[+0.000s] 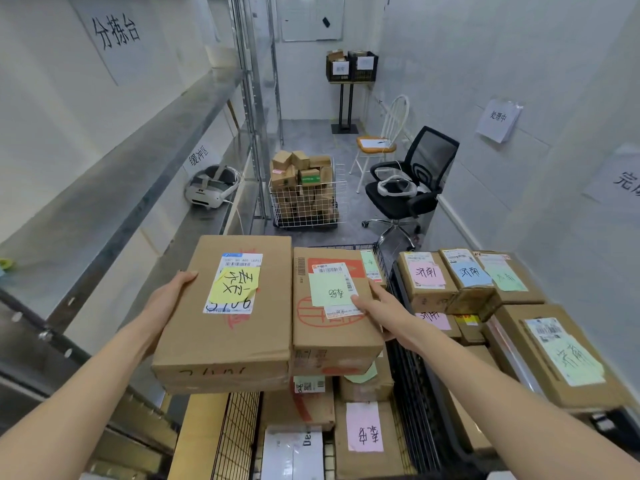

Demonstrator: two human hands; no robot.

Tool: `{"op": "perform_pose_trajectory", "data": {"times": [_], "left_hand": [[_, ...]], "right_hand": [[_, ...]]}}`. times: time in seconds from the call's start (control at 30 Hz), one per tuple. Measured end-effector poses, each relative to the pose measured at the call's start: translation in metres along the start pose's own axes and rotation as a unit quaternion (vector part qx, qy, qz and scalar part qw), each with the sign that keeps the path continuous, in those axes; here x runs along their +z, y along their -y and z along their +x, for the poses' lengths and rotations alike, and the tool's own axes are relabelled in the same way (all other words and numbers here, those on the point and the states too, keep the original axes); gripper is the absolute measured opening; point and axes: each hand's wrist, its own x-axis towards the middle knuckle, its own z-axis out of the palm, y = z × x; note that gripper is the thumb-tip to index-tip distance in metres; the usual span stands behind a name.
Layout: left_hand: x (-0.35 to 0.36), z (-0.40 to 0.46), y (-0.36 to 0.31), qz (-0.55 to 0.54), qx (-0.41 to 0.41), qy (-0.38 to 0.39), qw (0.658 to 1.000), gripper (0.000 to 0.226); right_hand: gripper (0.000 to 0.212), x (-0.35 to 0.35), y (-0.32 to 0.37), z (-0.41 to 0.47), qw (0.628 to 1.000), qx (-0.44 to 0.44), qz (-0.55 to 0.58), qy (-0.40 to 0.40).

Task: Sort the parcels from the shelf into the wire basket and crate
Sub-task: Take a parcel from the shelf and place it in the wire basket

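Observation:
My left hand (171,299) grips the left side of a flat cardboard parcel with a yellow note (228,323), held in the air beside the metal shelf (114,188). My right hand (377,308) grips the right edge of a second parcel with a pale green note (332,306). This parcel sits on top of other parcels in the black wire basket (239,441) below me. To the right, a dark crate (415,375) holds several parcels with pink, blue and green notes (467,278).
A white wire cart (308,206) piled with small boxes stands on the floor ahead. A black office chair (412,188) and a white chair (384,133) are to its right. A headset (211,188) lies on the shelf. Two black crates (351,67) sit on a stand at the back.

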Motion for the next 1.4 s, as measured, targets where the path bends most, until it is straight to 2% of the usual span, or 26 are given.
{"op": "perform_pose_trajectory", "data": {"times": [0.17, 0.37, 0.43, 0.5, 0.57, 0.63, 0.7, 0.83, 0.93, 1.03, 1.1, 1.17, 1.27, 1.4], "left_hand": [[-0.024, 0.034, 0.045, 0.008, -0.025, 0.000, 1.000, 0.079], [-0.023, 0.020, 0.059, -0.008, -0.024, 0.014, 1.000, 0.078], [0.001, -0.032, 0.033, -0.002, -0.020, 0.026, 0.999, 0.063], [0.023, -0.055, 0.025, 0.000, -0.025, 0.042, 0.999, 0.039], [0.043, -0.065, 0.025, -0.009, -0.023, 0.059, 0.998, 0.031], [0.061, -0.062, 0.031, -0.017, -0.012, 0.063, 0.998, 0.042], [0.075, -0.056, 0.038, -0.028, -0.010, 0.066, 0.997, 0.042], [0.096, -0.064, 0.040, -0.027, -0.012, 0.065, 0.997, 0.036], [0.095, -0.061, 0.037, -0.015, 0.015, 0.073, 0.997, 0.042], [0.088, -0.059, 0.034, 0.024, 0.035, 0.099, 0.994, 0.062], [0.085, -0.059, 0.037, 0.034, 0.034, 0.117, 0.992, 0.085], [0.085, -0.056, 0.043, 0.043, 0.035, 0.130, 0.990, 0.097], [0.092, -0.059, 0.046, 0.044, 0.039, 0.119, 0.991, 0.083], [0.104, -0.074, 0.040, 0.032, 0.045, 0.108, 0.993, 0.038]], "right_hand": [[0.054, 0.012, -0.005, -0.003, 0.999, -0.011, -0.026, 0.028], [0.057, 0.016, -0.020, -0.011, 0.999, -0.006, -0.038, 0.030], [0.056, 0.008, -0.025, -0.016, 0.999, 0.003, -0.040, 0.020], [0.059, -0.004, -0.033, -0.018, 0.999, 0.018, -0.044, 0.005], [0.067, -0.018, -0.039, -0.019, 0.999, 0.026, -0.044, -0.018], [0.073, -0.030, -0.044, -0.019, 0.998, 0.026, -0.043, -0.035], [0.071, -0.035, -0.049, -0.016, 0.997, 0.016, -0.059, -0.045], [0.074, -0.028, -0.058, -0.009, 0.985, -0.031, -0.157, -0.068], [0.066, -0.020, -0.060, -0.006, 0.964, -0.084, -0.239, -0.075], [0.059, -0.018, -0.061, -0.002, 0.954, -0.104, -0.264, -0.098], [0.068, -0.017, -0.059, 0.000, 0.934, -0.106, -0.319, -0.124], [0.078, -0.015, -0.056, -0.001, 0.928, -0.096, -0.336, -0.132], [0.086, -0.015, -0.054, 0.000, 0.925, -0.098, -0.348, -0.116], [0.091, -0.018, -0.052, 0.006, 0.907, -0.107, -0.395, -0.101]]}}
